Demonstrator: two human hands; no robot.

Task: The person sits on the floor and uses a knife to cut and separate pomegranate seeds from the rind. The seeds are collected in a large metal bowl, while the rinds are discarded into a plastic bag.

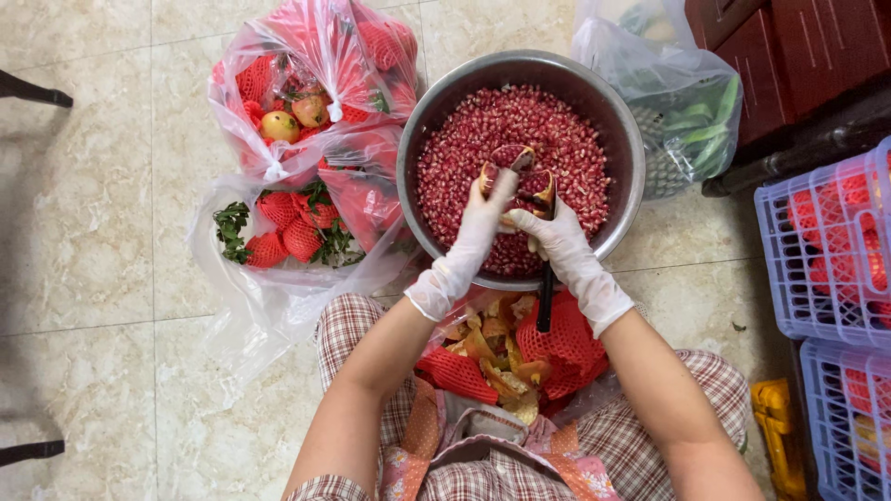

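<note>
Both gloved hands are over the steel bowl (436,102), which sits on the tiled floor (83,232) and is filled with loose red seeds (566,139). The left hand (483,227) is closed on a split pomegranate (520,176), thumb up against the cut face; the right hand (557,239) is wrapped round a dark-handled knife (545,301), handle pointing down toward the lap, and its fingers also brace the fruit. The blade is hidden behind the glove, so I can't tell which way the edge faces. Risks, as I judge them: the knife is held in the same fist that steadies the fruit, so wet gloves or a slip could bring the edge across the left thumb; seeds knocked loose near the near rim could drop outside the bowl into the scrap heap of peel and red foam netting (506,357) on the lap; the bowl's near edge sits close to the knees, so a nudge could tip it. Packaging: upper left, a clear plastic bag (306,56) of fruit in red net sleeves, knotted; below it an open clear bag (269,297) with more netted fruit and green leaves; upper right, a clear bag (687,102) of green items; far right, stacked lilac plastic crates (817,241) with red contents. No labels legible.
</note>
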